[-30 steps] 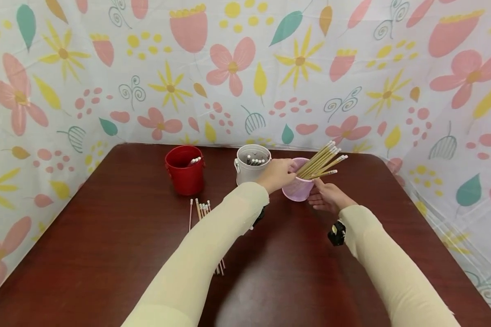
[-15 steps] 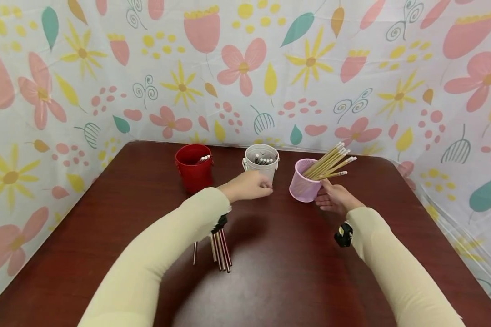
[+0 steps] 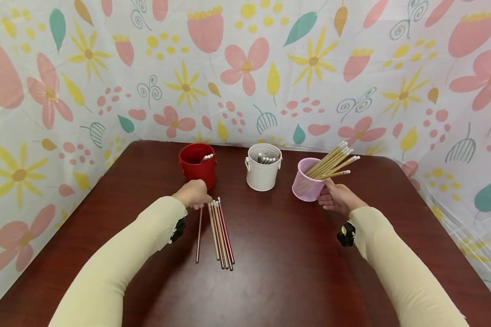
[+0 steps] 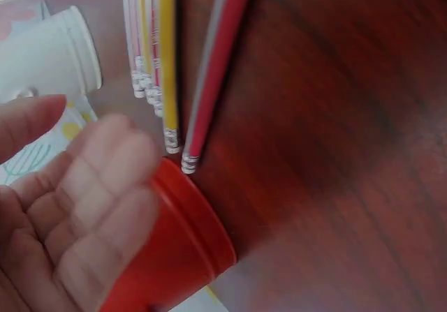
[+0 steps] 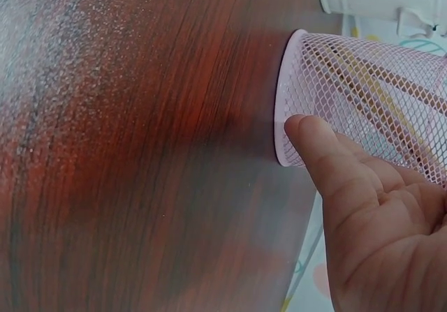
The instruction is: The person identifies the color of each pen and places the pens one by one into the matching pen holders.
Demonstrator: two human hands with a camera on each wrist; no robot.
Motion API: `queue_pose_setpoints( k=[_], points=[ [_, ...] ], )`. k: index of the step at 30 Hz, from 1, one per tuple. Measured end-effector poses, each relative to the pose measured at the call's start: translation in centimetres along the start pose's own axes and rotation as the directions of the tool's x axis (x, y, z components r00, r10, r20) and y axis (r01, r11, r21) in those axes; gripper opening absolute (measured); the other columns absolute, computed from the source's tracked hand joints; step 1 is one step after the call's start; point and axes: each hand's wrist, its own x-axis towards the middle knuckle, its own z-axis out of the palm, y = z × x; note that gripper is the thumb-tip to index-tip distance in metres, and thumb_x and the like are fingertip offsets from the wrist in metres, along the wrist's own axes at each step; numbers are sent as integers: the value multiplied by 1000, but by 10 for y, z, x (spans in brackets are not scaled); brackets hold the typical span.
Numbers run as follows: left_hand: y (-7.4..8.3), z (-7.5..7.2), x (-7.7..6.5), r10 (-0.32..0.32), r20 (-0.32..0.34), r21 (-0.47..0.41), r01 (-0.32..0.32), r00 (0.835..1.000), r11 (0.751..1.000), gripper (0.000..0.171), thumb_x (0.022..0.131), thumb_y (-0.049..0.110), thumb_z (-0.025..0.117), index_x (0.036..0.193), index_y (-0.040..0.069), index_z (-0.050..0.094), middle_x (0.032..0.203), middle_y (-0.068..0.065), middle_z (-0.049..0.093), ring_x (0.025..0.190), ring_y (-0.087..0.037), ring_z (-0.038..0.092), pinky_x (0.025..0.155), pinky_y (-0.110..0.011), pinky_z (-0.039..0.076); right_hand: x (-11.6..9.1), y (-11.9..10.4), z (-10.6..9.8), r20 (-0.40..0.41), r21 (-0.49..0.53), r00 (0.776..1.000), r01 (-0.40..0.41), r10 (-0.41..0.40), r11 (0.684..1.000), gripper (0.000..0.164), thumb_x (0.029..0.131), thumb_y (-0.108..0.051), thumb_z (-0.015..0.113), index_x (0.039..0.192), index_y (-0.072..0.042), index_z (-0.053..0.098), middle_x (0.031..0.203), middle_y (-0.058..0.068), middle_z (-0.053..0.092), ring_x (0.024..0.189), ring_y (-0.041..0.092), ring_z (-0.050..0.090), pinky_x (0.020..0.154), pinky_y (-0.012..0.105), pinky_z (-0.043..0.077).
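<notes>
My left hand (image 3: 193, 193) hovers in front of the red bucket (image 3: 197, 165), beside the eraser ends of the loose pencils (image 3: 221, 236). In the left wrist view its fingers (image 4: 105, 207) are relaxed and hold nothing. One red pencil (image 3: 198, 240) lies slightly apart, left of the group. My right hand (image 3: 338, 197) rests against the right side of the pink mesh pencil cup (image 3: 307, 184), thumb near the rim and fingers low along the wall. Several gold pencils (image 3: 331, 161) lean to the right in that cup, their white erasers up.
A white bucket (image 3: 263, 175) with several pencils stands between the red bucket and the pink cup. White-tipped pencils (image 3: 207, 157) also stand in the red bucket. A flower-print cloth (image 3: 245, 113) hangs behind the dark wooden table (image 3: 278, 254).
My left hand has left the pink cup and gold pencils and swung left, past the white bucket, to the loose pencils. My right hand has stayed at the cup.
</notes>
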Motion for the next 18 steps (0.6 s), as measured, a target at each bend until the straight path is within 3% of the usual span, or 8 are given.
queue_pose_setpoints(
  k=[7, 11, 18],
  points=[
    [-10, 8, -1, -77, -18, 107, 78, 997, 991, 23, 88, 16, 65, 70, 3, 63, 57, -8, 55, 49, -17, 48, 48, -26, 41, 0, 2, 0, -2, -9, 1000, 2, -2, 1000, 76, 103, -46, 15, 136, 22, 26, 101, 12, 61, 82, 10, 60, 75, 27, 53],
    [-16, 14, -1, -114, -11, 154, 114, 993, 981, 24, 88, 19, 67, 69, 7, 60, 57, -5, 55, 53, -17, 52, 49, -27, 42, 0, 2, 1, -2, -2, 1000, -1, 1, 1000, 75, 103, -46, 15, 136, 21, 26, 99, 10, 62, 81, 9, 61, 74, 26, 53],
    [-18, 22, 0, -102, 13, 163, 99, 995, 982, 19, 88, 18, 68, 73, 6, 62, 64, -8, 63, 57, -19, 59, 54, -30, 48, -1, 3, 1, -10, -23, 1000, 12, -12, 1000, 75, 103, -46, 15, 136, 21, 26, 101, 12, 63, 81, 8, 62, 74, 27, 53]
  ],
)
